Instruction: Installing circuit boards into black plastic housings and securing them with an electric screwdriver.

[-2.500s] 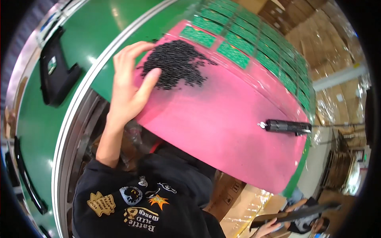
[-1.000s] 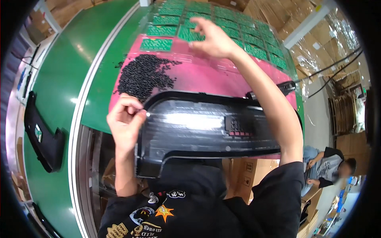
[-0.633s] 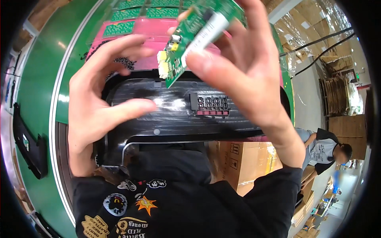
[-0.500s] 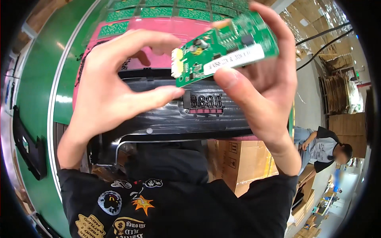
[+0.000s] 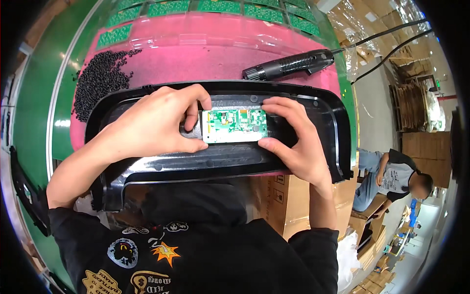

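Observation:
A green circuit board [image 5: 237,128] lies level in the middle of a long black plastic housing [image 5: 320,120], over the recess where the digit-shaped cutouts showed. Glare washes out part of the board's face. My left hand [image 5: 159,122] closes on the board's left end, thumb at the lower corner and fingertips at the upper one. At the right end, my right hand [image 5: 298,139] pinches the board between thumb below and fingers above. Whether the board is fully seated cannot be made out.
Beyond the housing, a black electric screwdriver [image 5: 293,65] with a cable rests on the pink mat [image 5: 196,61]. A heap of small black screws [image 5: 100,83] lies at the left. Clear trays of green boards [image 5: 215,7] stand at the back. A person [image 5: 396,176] sits at the right.
The circuit board has come down from above the housing and now lies flat inside it. Both hands moved down with it, and the left hand has taken hold of its left end.

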`<state>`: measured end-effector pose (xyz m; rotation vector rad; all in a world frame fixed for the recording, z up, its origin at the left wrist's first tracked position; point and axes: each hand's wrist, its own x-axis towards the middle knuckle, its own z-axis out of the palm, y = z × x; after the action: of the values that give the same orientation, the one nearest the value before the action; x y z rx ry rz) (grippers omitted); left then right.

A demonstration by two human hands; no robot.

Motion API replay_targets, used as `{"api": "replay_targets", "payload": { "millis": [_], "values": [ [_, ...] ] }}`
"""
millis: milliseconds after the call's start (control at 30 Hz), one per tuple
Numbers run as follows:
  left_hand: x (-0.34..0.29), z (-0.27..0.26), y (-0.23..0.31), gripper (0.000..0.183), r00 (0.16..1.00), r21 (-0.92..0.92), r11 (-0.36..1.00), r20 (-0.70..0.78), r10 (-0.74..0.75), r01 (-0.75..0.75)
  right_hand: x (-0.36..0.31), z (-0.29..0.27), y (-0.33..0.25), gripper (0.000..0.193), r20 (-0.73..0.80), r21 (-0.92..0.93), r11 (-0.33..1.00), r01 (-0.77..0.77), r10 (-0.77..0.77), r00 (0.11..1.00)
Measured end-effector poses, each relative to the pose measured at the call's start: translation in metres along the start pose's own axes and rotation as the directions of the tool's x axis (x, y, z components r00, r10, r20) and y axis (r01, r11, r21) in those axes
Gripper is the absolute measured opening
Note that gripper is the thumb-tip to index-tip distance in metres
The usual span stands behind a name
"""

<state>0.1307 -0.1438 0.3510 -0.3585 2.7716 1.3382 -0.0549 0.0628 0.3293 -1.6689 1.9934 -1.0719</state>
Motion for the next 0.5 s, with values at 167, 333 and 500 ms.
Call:
{"api": "replay_targets", "payload": {
  "millis": [167, 333, 500],
  "values": [
    [0.0018, 0.0003, -0.0022, 0.052, 0.996, 0.115, 0.991, 0.045, -0.076, 0.07, 0.0027, 0.0052, -0.005, 0.046, 0.034, -0.087, 0.996, -0.031, 0.034, 0.999],
    [0.0032, 0.0, -0.0046, 0.052, 0.997, 0.118, 0.991, 0.048, -0.065, 0.059, 0.003, 0.0065, -0.0085, 0.047, 0.034, -0.129, 0.99, -0.062, 0.067, 0.997],
    [0.004, -0.0023, -0.0027, 0.053, 0.995, 0.128, 0.99, 0.063, -0.071, 0.063, 0.0037, 0.0067, -0.0081, 0.048, 0.031, -0.131, 0.99, -0.057, 0.062, 0.998]
  ]
}}
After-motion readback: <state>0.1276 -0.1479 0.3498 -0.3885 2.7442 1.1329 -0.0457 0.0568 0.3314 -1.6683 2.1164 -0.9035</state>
